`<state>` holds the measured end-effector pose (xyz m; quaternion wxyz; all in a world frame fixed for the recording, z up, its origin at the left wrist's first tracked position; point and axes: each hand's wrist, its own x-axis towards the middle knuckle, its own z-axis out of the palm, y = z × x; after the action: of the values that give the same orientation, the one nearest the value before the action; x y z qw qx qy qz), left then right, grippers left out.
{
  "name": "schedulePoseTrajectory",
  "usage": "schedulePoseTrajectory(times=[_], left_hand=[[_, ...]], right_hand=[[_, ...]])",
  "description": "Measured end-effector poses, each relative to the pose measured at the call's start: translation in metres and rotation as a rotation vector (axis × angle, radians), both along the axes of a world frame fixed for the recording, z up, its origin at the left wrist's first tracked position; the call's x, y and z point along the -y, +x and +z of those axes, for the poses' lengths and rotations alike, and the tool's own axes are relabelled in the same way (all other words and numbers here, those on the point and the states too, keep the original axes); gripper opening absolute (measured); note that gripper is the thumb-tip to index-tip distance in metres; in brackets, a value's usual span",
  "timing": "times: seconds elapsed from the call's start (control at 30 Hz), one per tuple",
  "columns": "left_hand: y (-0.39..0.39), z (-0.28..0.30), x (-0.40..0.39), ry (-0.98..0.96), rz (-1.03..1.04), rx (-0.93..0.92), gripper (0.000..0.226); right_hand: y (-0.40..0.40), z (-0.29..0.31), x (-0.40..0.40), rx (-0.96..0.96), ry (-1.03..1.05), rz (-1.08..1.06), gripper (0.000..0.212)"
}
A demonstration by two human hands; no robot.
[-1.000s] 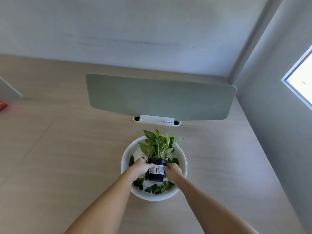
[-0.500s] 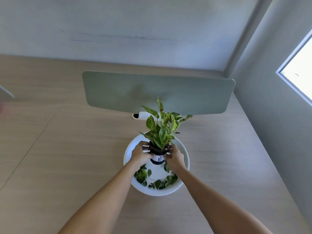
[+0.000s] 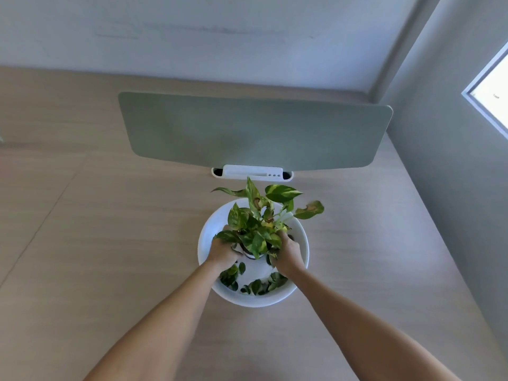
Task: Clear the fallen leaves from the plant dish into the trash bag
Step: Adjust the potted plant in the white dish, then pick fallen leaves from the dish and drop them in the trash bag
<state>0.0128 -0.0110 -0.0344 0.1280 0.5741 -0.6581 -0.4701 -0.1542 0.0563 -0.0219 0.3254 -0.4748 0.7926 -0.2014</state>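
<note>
Head view: left hand point(image 3: 223, 250) & right hand point(image 3: 287, 253) both closed round the potted plant point(image 3: 257, 224), pot mostly hidden by foliage, held over the white dish point(image 3: 301, 240) on the table point(image 3: 110, 243), w/ fallen leaves point(image 3: 255, 286) lying along the dish's near side.

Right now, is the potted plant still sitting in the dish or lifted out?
Lifted. Both hands, left hand and right hand, grip the pot above the white dish; bare dish floor and fallen leaves show beneath it.
</note>
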Motion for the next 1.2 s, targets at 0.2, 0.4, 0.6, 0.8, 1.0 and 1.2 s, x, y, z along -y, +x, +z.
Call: schedulePoseTrajectory(times=[0.2,0.4,0.6,0.8,1.0,1.2], left_hand=[[0.008,-0.017,-0.014,-0.054,-0.315,0.511,0.085],[0.008,-0.032,-0.023,-0.137,-0.105,0.350,0.048],[0.013,-0.024,-0.025,-0.193,0.017,0.206,0.017],[0.011,-0.011,-0.020,0.177,0.434,-0.202,0.024],[-0.010,0.007,-0.046,0.704,0.590,-0.552,0.020],[-0.061,0.018,-0.098,0.928,0.477,-0.662,0.020]], right_hand=[[-0.013,-0.023,0.000,-0.266,0.372,0.365,0.108],[-0.007,-0.032,-0.012,-0.281,0.192,0.220,0.055],[-0.009,-0.025,-0.018,-0.128,0.069,-0.004,0.020],[-0.013,-0.003,-0.025,0.261,-0.066,-0.541,0.011],[-0.032,0.017,-0.057,0.990,-0.208,-0.923,0.030],[-0.068,0.035,-0.118,1.178,-0.313,-1.042,0.014]])
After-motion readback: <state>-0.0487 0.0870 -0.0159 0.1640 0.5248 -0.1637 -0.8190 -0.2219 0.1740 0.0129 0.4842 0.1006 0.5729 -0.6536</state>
